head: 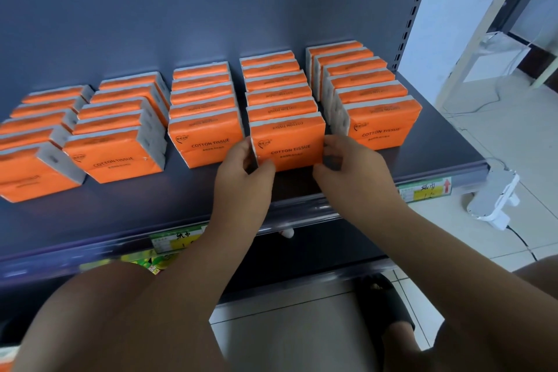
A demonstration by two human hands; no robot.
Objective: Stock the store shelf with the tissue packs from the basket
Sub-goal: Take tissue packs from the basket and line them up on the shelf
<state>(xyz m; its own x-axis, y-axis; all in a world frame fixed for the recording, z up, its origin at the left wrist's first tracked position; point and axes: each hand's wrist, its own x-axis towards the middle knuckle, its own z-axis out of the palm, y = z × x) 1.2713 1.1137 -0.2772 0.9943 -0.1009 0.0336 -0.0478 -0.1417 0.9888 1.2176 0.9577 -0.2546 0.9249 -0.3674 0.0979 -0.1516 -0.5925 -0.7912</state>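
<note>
Several rows of orange tissue packs labelled COTTON TISSUE stand upright on the dark blue shelf [126, 208]. The front pack [288, 145] of the fourth row from the left is held between both hands. My left hand [244, 172] grips its left edge, thumb on the front face. On the pack's right edge rests my right hand [347, 166], fingers curled around it. The pack stands upright, touching the pack behind it. The basket is out of view.
Neighbouring rows stand close on both sides: one [205, 142] to the left, one [383, 124] to the right. Price labels [425, 190] run along the shelf's front rail. A white device [495, 196] with a cable lies on the tiled floor at right. A lower shelf sits beneath.
</note>
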